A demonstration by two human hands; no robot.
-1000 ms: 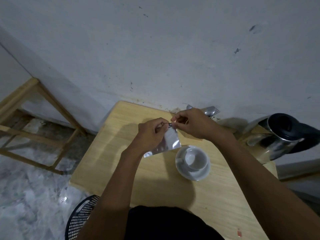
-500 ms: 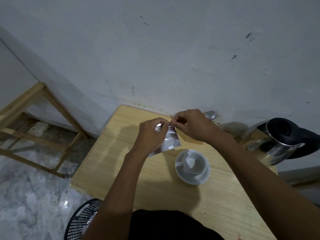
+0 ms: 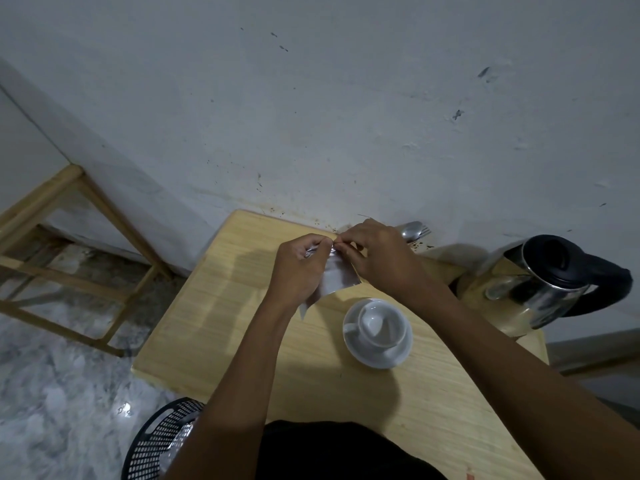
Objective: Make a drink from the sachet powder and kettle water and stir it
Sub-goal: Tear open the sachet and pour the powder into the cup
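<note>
A silver sachet [image 3: 337, 279] hangs above the wooden table [image 3: 214, 306]. My left hand [image 3: 300, 268] and my right hand [image 3: 377, 258] both pinch its top edge, fingertips close together. Its lower part shows between my wrists. An empty white cup [image 3: 381, 323] stands on a white saucer [image 3: 384, 358] just right of the sachet and nearer to me. A steel kettle [image 3: 533, 292] with a black lid and handle stands at the table's right side. A metal spoon and fork [image 3: 414, 231] lie by the wall behind my right hand.
The table's far edge touches a grey wall. A black perforated basket [image 3: 156, 441] sits on the marble floor at the table's near-left corner. A wooden frame [image 3: 69, 258] stands further left.
Both hands stay on the sachet's top edge, which looks more crumpled between the fingers. The view has shifted slightly; cup and kettle have not moved.
</note>
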